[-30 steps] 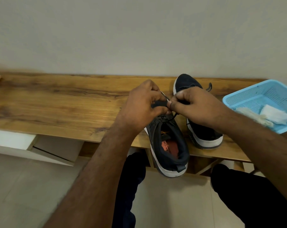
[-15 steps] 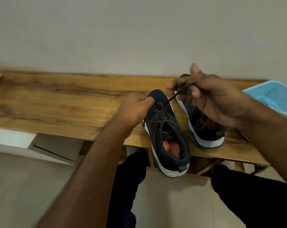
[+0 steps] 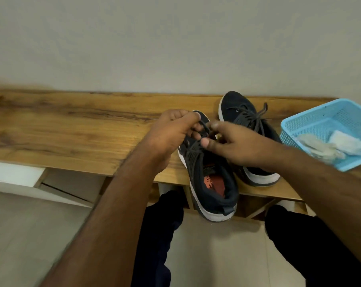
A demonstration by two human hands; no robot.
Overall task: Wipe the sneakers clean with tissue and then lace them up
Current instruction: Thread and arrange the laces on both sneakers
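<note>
Your near sneaker (image 3: 211,179) still overhangs the bench (image 3: 72,129) edge at lower centre. Your right hand (image 3: 235,146) has dropped back to meet your left hand (image 3: 171,133), both pinching the lace (image 3: 204,129). Behind, the second sneaker (image 3: 244,123) and the basket (image 3: 320,121), upper right, are uncovered again.

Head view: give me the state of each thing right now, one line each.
Near sneaker: heel overhangs the bench edge, lace being worked.
Lace: pinched between both hands over the near sneaker.
Left hand: fingers curled on the lace.
Right hand: pinching the lace.
Far sneaker: laced, ends loose.
Blue basket: holds crumpled tissues.
</note>
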